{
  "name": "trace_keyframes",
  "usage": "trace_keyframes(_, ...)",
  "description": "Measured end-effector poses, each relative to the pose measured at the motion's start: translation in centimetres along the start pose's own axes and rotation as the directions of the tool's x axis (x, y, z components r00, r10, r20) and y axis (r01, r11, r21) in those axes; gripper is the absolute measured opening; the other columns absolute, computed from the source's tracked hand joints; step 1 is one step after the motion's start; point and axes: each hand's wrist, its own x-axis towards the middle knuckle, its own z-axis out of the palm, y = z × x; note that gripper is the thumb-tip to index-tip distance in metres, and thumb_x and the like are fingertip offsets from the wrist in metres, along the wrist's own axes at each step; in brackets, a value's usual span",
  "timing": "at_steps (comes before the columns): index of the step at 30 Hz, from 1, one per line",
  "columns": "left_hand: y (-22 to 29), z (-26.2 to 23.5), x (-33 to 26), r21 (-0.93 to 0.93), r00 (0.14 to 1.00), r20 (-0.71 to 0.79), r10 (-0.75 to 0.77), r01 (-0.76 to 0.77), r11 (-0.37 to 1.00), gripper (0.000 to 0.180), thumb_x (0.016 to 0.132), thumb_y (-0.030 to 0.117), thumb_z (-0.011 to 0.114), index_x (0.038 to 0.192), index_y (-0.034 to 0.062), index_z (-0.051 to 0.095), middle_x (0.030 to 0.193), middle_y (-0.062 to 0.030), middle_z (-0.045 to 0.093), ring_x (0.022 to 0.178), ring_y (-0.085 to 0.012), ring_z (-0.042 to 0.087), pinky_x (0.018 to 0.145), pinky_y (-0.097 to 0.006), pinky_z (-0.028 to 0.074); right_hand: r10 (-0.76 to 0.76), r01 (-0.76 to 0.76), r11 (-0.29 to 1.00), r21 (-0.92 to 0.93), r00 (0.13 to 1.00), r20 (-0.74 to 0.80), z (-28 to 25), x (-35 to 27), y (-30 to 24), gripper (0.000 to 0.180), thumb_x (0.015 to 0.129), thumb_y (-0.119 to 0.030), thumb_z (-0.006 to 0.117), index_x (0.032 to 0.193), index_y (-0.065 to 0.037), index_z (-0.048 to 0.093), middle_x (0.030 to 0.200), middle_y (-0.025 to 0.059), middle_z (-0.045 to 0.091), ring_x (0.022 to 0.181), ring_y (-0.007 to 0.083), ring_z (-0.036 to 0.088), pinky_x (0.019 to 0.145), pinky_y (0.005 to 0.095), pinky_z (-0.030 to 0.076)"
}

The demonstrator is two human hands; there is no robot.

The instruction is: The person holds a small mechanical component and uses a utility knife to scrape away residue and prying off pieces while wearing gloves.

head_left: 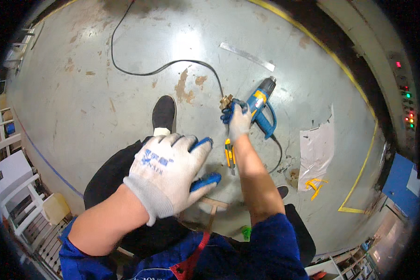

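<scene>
r hand [239, 122] stretched down to floor, fingers gripping brass fitting [226, 101] by heat gun [262, 106]; l hand [170, 173] spread open.

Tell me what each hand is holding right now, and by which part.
The right hand reaches to the floor beside the blue heat gun; its fingers close on a small brass-coloured part. The left hand holds nothing, fingers spread.
</scene>
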Motion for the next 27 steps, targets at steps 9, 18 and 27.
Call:
trace_keyframes(9, 5.0, 1.4, -0.6, -0.840, 0.972, -0.193, 0.131, -0.233, 0.490, 0.100, 0.072, 0.013, 0.092, 0.155, -0.0028, 0.037, 0.140, -0.0150, 0.060, 0.129, -0.0199, 0.057, 0.113, -0.037, 0.045, -0.168, -0.424, 0.593, 0.685, 0.766, 0.621, -5.4, -21.3, -11.5, 0.046, 0.106, -0.031, 0.040, 0.138, -0.003, 0.057, 0.127, 0.0195, 0.065, 0.108, 0.0358, 0.067, 0.095, 0.0528, 0.056)
trace_keyframes(18, 9.1, 3.0, -0.3, -0.785, 0.904, -0.340, 0.259, -0.425, 0.451, 0.091, 0.068, 0.016, 0.096, 0.143, -0.0042, 0.048, 0.128, -0.0142, 0.067, 0.117, -0.0190, 0.065, 0.105, -0.036, 0.052, -0.297, -0.377, 0.549, 0.746, 0.747, 0.595, -8.6, -24.7, -12.1, 0.045, 0.108, -0.027, 0.042, 0.145, -0.003, 0.050, 0.138, 0.0210, 0.059, 0.122, 0.0341, 0.062, 0.109, 0.0490, 0.049)
trace_keyframes(27, 7.6, 2.6, 2.0, -0.882, 0.953, -0.303, -0.009, -0.277, 0.382, 0.074, 0.073, 0.022, 0.093, 0.132, -0.0037, 0.056, 0.115, -0.0106, 0.069, 0.105, -0.0152, 0.066, 0.096, -0.032, 0.054, -0.136, 0.127, 0.972, 0.197, 0.990, 0.037, -14.0, -8.9, 16.4, 0.051, 0.102, -0.027, 0.058, 0.149, -0.008, 0.047, 0.126, 0.0144, 0.067, 0.103, 0.0289, 0.069, 0.090, 0.0459, 0.057)
